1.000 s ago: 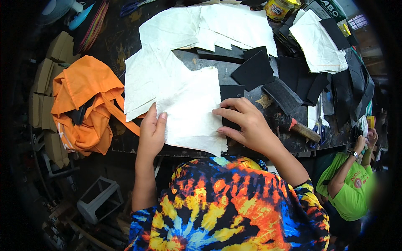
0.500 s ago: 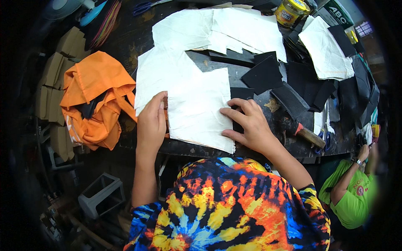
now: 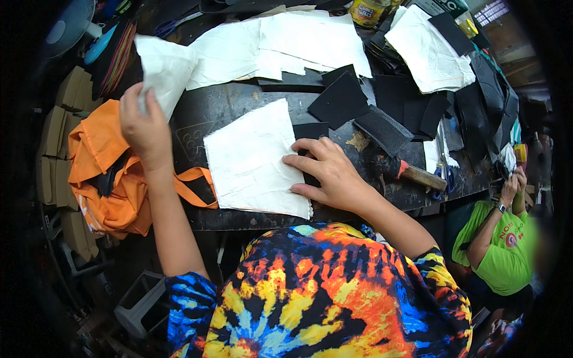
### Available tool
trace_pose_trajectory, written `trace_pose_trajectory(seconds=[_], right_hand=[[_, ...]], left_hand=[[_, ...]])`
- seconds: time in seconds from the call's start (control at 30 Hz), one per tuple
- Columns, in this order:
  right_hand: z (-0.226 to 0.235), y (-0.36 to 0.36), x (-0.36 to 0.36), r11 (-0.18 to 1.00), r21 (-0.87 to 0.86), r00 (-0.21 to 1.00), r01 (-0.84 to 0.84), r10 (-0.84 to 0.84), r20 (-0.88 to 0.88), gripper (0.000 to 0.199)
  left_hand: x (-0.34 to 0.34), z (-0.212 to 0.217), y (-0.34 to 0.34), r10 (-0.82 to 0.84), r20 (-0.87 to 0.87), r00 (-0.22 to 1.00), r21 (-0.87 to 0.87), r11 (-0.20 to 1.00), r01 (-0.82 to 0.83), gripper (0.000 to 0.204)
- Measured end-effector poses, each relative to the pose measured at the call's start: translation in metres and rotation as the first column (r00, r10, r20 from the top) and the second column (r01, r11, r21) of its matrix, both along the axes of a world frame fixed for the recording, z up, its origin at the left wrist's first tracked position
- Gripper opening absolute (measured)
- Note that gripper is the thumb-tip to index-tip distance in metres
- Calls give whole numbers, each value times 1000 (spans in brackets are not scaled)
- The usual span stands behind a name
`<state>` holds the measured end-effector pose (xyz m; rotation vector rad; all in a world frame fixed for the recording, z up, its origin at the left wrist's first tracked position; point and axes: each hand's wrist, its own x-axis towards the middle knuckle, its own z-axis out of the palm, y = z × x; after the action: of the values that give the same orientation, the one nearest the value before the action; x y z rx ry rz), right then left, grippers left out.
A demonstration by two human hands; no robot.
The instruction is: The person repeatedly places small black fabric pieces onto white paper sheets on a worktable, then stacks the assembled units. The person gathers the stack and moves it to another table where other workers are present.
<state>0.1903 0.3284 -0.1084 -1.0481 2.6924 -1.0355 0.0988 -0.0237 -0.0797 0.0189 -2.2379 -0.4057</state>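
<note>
My left hand (image 3: pixel 146 128) is raised over the left part of the table, fingers closed on a piece of white cloth (image 3: pixel 165 70) that hangs bent beyond them. Flat before me lies a second piece, a roughly four-sided white cloth panel (image 3: pixel 253 164) with frayed edges. On its right edge rest the fingertips of my right hand (image 3: pixel 328 173); the fingers are spread and grip nothing. Farther back, more white cloth pieces (image 3: pixel 230 53) overlap in a row. An orange cloth bundle (image 3: pixel 113 179) with a strap sits below my left hand.
Black fabric pieces (image 3: pixel 339 100) lie right of centre, near a wooden-handled hammer (image 3: pixel 421 177) and blue-handled scissors (image 3: pixel 443 179). A yellow-labelled jar (image 3: pixel 367 12) stands at the back. At the far right sits a person in a green shirt (image 3: pixel 501 247). A grey stool (image 3: pixel 140 307) stands lower left.
My left hand has moved left and away from me, lifting one white cloth piece off the panel area. My right hand stays on the panel's right edge. The view has shifted somewhat.
</note>
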Motion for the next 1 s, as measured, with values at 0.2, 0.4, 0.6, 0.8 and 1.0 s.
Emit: trace_pose_trajectory(seconds=[0.2, 0.4, 0.6, 0.8, 1.0], right_hand=[[6, 2, -1, 1000, -7, 998, -7, 8, 64, 53], [61, 68, -12, 956, -24, 950, 292, -293, -105, 41], [47, 86, -26, 826, 345, 888, 446, -361, -284, 32], [71, 125, -27, 861, 275, 902, 427, -386, -193, 20], [88, 124, -9, 612, -422, 737, 668, -624, 261, 48]], left_hand=[[38, -21, 80, -234, 439, 867, -19, 963, 270, 60], [75, -17, 99, -415, 279, 866, 60, 908, 416, 49], [53, -27, 188, -775, 238, 585, 256, 631, 732, 44], [3, -41, 228, -704, 570, 425, 176, 609, 773, 47], [19, -30, 179, -810, 123, 573, 342, 576, 742, 39]])
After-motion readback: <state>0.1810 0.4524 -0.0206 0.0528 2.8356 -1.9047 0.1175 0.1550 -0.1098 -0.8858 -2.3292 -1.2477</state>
